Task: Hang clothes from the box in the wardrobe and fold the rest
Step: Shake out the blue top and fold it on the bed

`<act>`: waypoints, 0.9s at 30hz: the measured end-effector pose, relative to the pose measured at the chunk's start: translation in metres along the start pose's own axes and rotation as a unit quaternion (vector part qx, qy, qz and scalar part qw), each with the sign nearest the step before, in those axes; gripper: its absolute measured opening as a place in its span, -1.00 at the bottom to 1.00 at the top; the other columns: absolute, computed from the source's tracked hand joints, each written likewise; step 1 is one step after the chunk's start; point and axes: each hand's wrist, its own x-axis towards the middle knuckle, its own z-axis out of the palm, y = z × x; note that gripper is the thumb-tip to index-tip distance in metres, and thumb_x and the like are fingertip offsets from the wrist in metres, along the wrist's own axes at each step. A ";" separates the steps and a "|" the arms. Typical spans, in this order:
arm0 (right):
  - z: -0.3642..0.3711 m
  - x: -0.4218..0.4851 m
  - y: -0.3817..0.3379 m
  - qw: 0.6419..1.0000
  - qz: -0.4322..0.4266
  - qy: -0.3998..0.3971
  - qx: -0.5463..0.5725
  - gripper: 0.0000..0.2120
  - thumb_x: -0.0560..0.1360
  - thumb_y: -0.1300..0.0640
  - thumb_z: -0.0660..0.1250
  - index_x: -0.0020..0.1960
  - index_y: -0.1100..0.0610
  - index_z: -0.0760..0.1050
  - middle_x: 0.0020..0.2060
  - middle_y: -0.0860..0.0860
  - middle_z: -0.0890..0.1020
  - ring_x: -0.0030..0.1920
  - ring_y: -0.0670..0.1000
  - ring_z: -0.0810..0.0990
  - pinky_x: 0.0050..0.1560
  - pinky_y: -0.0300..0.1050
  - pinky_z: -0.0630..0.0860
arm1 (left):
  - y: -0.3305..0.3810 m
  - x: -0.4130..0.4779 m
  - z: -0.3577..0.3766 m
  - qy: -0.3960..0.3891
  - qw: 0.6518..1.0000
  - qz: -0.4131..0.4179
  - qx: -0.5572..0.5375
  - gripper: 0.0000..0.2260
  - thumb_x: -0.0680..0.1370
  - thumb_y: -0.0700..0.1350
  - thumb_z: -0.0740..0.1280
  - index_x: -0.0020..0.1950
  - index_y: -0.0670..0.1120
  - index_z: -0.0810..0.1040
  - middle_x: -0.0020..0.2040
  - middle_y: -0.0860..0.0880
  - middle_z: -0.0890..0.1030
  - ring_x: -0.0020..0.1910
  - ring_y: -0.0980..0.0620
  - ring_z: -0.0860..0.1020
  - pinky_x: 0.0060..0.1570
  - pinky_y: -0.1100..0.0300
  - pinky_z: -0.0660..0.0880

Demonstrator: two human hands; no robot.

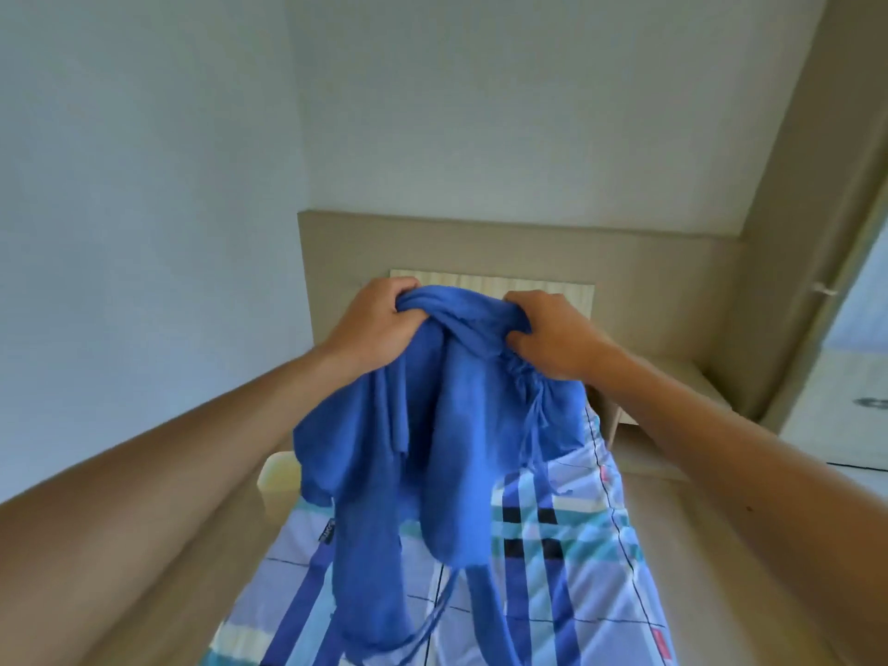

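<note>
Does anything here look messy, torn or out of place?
Nothing looks damaged. The blue garment is only bunched and twisted where the left hand and right hand grip it, strings dangling over the checked bedsheet.

The blue garment [447,425] is made of soft, matt cloth, with thin cords of the same fabric. The checked bedsheet [552,545] is seen as smooth, thin cloth, faintly glossy. The headboard [480,242] is finished smooth and matt; the wall [144,137] is painted matt.

walls [144,137]: pale blue-white | headboard [528,247]: beige | bed [576,545]: blue checked | right: perhaps a door [812,262], blurred
</note>
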 end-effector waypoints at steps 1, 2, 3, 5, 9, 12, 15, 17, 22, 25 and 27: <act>-0.009 0.002 -0.002 1.000 -0.003 0.030 -0.001 -0.97 0.44 0.31 0.26 -0.13 0.24 0.47 -0.25 0.10 0.56 -0.15 0.18 0.52 -0.24 -0.04 0.32 | 0.006 0.002 -0.005 0.006 1.000 0.008 0.024 -0.83 0.51 -0.29 0.25 -0.27 -0.32 0.40 -0.42 -0.03 0.35 -0.45 0.15 0.27 -0.43 0.26 0.21; -0.019 0.004 -0.005 0.998 -0.007 0.060 0.000 -0.95 0.43 0.33 0.24 -0.17 0.24 0.47 -0.29 0.09 0.54 -0.17 0.19 0.51 -0.26 -0.04 0.28 | 0.011 0.003 -0.011 0.013 0.998 0.019 0.051 -0.83 0.52 -0.28 0.27 -0.27 -0.28 0.44 -0.42 0.01 0.38 -0.45 0.14 0.29 -0.42 0.27 0.22; -0.027 0.006 -0.006 0.996 -0.011 0.084 0.000 -0.91 0.42 0.35 0.22 -0.18 0.24 0.48 -0.31 0.08 0.53 -0.18 0.18 0.51 -0.26 -0.05 0.25 | 0.011 0.004 -0.016 0.017 0.996 0.028 0.077 -0.85 0.53 -0.28 0.30 -0.25 -0.21 0.48 -0.41 0.03 0.42 -0.44 0.14 0.34 -0.39 0.26 0.27; -0.047 0.009 -0.011 0.991 -0.018 0.132 0.006 -0.82 0.42 0.37 0.19 -0.15 0.23 0.55 -0.30 0.06 0.54 -0.17 0.14 0.52 -0.24 -0.09 0.25 | 0.013 0.004 -0.028 0.020 0.991 0.034 0.126 -0.85 0.52 -0.27 0.32 -0.18 -0.05 0.54 -0.35 0.05 0.53 -0.36 0.08 0.48 -0.31 0.14 0.40; -0.085 0.012 -0.020 0.977 -0.046 0.207 0.004 -0.74 0.43 0.34 0.14 -0.12 0.19 0.61 -0.27 0.07 0.60 -0.14 0.15 0.56 -0.16 -0.04 0.42 | 0.005 -0.004 -0.049 0.022 0.978 -0.004 0.210 -0.77 0.42 -0.33 0.24 -0.19 0.02 0.47 -0.29 0.01 0.56 -0.25 -0.12 0.54 -0.26 0.02 0.48; -0.109 0.012 -0.021 0.969 -0.033 0.243 -0.011 -0.72 0.45 0.31 0.13 -0.10 0.18 0.62 -0.24 0.10 0.61 -0.10 0.16 0.57 -0.08 0.02 0.51 | -0.003 -0.009 -0.063 0.017 0.978 -0.030 0.208 -0.74 0.42 -0.40 0.23 -0.32 -0.05 0.33 -0.38 -0.03 0.46 -0.34 -0.12 0.47 -0.34 0.08 0.34; -0.123 0.015 -0.017 0.972 -0.012 0.234 -0.032 -0.72 0.47 0.30 0.15 -0.08 0.15 0.63 -0.18 0.14 0.64 -0.06 0.18 0.57 -0.07 0.03 0.52 | -0.003 -0.008 -0.078 -0.013 0.982 -0.056 0.181 -0.79 0.54 -0.30 0.32 -0.28 -0.17 0.41 -0.35 -0.11 0.48 -0.36 -0.06 0.44 -0.29 0.11 0.31; -0.123 0.019 -0.010 0.974 -0.001 0.225 -0.043 -0.73 0.45 0.25 0.14 -0.11 0.10 0.62 -0.17 0.18 0.66 -0.06 0.23 0.58 -0.07 0.09 0.55 | 0.003 -0.004 -0.086 -0.049 0.986 -0.077 0.140 -0.81 0.59 -0.14 0.35 -0.13 -0.25 0.52 -0.21 -0.25 0.58 -0.26 -0.10 0.53 -0.20 0.06 0.40; -0.100 0.015 0.006 0.976 0.069 0.204 -0.030 -0.67 0.35 0.10 0.06 -0.08 0.05 0.57 -0.12 0.19 0.65 -0.08 0.29 0.59 -0.07 0.16 0.58 | 0.038 0.007 -0.083 -0.126 0.983 -0.130 -0.035 -0.82 0.65 -0.08 0.28 0.10 -0.07 0.66 0.01 -0.02 0.73 0.00 0.01 0.69 0.08 0.16 0.57; -0.075 0.009 0.013 0.980 0.102 0.169 -0.010 -0.75 0.41 0.25 0.19 -0.02 0.01 0.53 -0.02 0.17 0.66 0.03 0.26 0.61 -0.05 0.07 0.56 | 0.058 0.016 -0.073 -0.138 0.982 -0.112 -0.068 -0.80 0.64 -0.13 0.26 0.11 -0.03 0.68 0.04 0.03 0.73 0.02 0.08 0.68 0.06 0.23 0.56; -0.064 0.001 0.002 0.985 0.069 0.109 0.119 -0.56 0.42 0.38 0.33 0.19 -0.02 0.46 0.13 0.11 0.63 0.18 0.12 0.59 0.12 0.04 0.55 | 0.067 0.020 -0.067 -0.147 0.981 -0.107 -0.070 -0.80 0.62 -0.13 0.28 0.10 -0.04 0.69 0.04 0.03 0.73 0.04 0.08 0.68 0.08 0.23 0.56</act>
